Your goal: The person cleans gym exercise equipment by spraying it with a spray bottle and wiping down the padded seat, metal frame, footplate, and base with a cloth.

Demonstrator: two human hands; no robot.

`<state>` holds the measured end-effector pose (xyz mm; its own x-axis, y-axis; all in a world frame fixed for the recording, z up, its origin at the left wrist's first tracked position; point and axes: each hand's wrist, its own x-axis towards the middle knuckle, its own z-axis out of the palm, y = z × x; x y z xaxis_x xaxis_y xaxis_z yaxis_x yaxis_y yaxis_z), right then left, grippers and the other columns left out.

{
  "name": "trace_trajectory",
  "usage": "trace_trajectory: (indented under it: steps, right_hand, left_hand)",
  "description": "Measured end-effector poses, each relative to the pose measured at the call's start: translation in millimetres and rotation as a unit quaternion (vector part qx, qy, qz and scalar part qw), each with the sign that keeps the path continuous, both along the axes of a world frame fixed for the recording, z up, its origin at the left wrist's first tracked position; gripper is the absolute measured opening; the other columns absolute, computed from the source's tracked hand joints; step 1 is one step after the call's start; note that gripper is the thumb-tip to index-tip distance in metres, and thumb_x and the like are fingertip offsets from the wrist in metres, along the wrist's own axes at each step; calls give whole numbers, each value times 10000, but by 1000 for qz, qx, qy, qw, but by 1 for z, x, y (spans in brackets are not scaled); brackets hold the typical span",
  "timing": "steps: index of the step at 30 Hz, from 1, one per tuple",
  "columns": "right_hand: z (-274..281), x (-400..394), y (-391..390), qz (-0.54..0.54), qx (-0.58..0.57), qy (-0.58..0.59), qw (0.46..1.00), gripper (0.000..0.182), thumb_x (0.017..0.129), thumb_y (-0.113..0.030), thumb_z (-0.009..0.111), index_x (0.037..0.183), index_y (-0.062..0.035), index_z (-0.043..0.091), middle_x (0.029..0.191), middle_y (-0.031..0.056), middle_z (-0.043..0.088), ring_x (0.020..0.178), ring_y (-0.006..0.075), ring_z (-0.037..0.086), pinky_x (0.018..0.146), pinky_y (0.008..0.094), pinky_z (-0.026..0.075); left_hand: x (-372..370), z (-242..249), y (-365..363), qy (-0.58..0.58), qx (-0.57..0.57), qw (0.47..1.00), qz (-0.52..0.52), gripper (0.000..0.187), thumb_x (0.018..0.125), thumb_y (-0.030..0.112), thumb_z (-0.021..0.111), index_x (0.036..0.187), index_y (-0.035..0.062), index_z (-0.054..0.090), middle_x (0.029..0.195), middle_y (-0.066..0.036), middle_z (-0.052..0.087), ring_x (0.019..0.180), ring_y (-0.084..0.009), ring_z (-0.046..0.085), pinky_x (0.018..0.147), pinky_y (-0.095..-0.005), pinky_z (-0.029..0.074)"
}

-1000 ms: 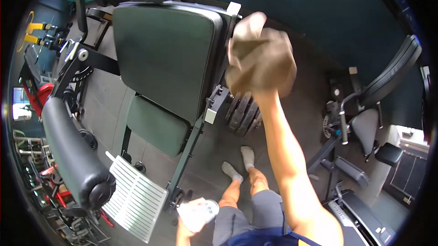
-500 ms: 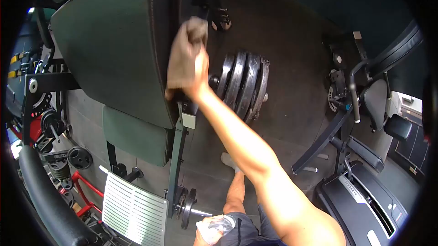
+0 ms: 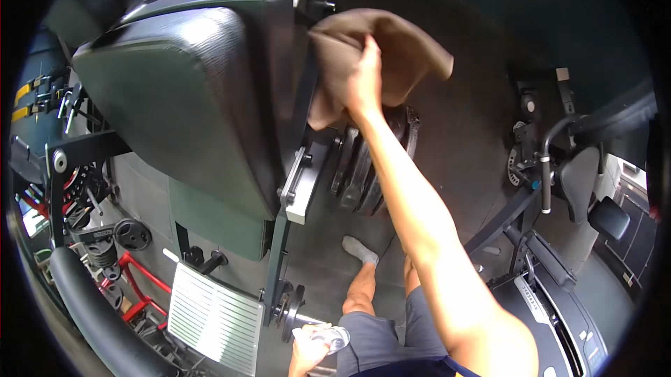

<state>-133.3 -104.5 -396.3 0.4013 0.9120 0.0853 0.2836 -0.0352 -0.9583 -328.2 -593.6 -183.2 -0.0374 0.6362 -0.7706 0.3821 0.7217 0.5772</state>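
Note:
My right hand [image 3: 365, 83] is stretched out ahead and closed on a brown cloth [image 3: 398, 45]. The cloth hangs spread out on both sides of the fist, beside the frame of a machine with a dark green padded backrest [image 3: 175, 104]. Low in the view, my left hand [image 3: 311, 349] is wrapped round a clear plastic bottle [image 3: 337, 338] with a white part at its top. Behind my right forearm sit several black weight plates [image 3: 360, 174], partly hidden by the arm and the cloth.
A ribbed metal footplate [image 3: 217, 317] and a green seat pad [image 3: 220, 220] belong to the machine at left. Further left stand a red frame [image 3: 143, 286] and loose plates [image 3: 131, 235]. To the right are another machine's seat [image 3: 579, 178] and a treadmill [image 3: 559, 321].
My right hand has moved away from the backrest's side to the right, and the bunched cloth has opened out. My view has shifted a little. The bottle stays in my left hand.

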Motion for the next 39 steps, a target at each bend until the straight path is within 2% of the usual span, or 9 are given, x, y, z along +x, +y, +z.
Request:
trace_trajectory:
  steps: [7,12,14,20,23,27,30,32,39]
  right_hand:
    - [-85,-73,47,-7,-72,92,993,1125,697,-322,807,1478,110,122,1447,398,280,1358,492,349,1128,479,336]
    - [-76,-86,-26,167,-318,106,927,946,763,-369,775,1404,128,290,1402,356,403,1296,468,446,1090,469,378]
    - [-53,-78,-50,380,-491,2,784,519,800,-335,719,1155,38,654,1244,228,628,1235,368,551,1092,530,331]
    - [-71,-52,-55,303,-462,111,826,332,792,-138,607,1056,42,698,1064,269,682,1052,437,642,925,400,526]
    - [-99,-31,-18,93,-45,118,988,522,909,-257,534,1348,18,473,1491,259,369,1370,415,392,1167,398,295]
    - [-31,11,99,44,-223,423,877,682,961,-551,389,1254,26,606,1284,278,581,1246,331,538,1065,360,388]
    - [4,-2,101,131,-180,237,946,511,962,-353,399,1303,-10,565,1344,269,541,1328,349,459,1142,374,292]
    - [66,2,66,166,103,335,922,420,952,-173,396,1321,-42,548,1474,188,415,1421,351,317,1198,425,160]
    - [108,16,92,179,64,237,953,379,999,-203,356,1204,-6,608,1076,250,674,1082,315,636,1005,388,452]
  left_hand:
    - [50,-14,52,-95,-56,992,63,351,801,-29,701,1092,10,509,1165,-201,660,1107,-272,646,946,-389,510]
    - [75,-8,90,-139,-77,984,85,339,815,-75,676,1095,7,502,1197,-208,642,1155,-277,623,984,-396,494]
    - [81,-7,101,-133,-81,986,66,347,809,-83,670,1097,8,498,1200,-206,641,1166,-279,618,995,-400,490]
    - [79,0,107,-90,-68,993,-21,359,798,-82,672,1093,10,489,1194,-187,653,1164,-261,626,1009,-375,486]
    - [81,3,110,-31,-72,996,-50,358,780,14,710,1071,15,501,1131,-178,689,1069,-272,669,915,-366,522]
    - [80,4,107,4,-58,996,-66,373,762,65,729,1070,18,526,1112,-177,701,1018,-286,685,872,-370,536]
    - [86,2,106,4,-40,994,-97,358,766,96,739,1065,13,560,1103,-151,708,989,-272,686,854,-360,532]
    - [79,-6,91,19,4,985,-169,355,770,108,743,1063,9,568,1100,-138,710,978,-269,686,848,-358,530]
    - [90,-20,82,-35,-5,999,-29,343,766,102,723,1069,14,587,1087,-163,706,984,-281,694,861,-358,541]
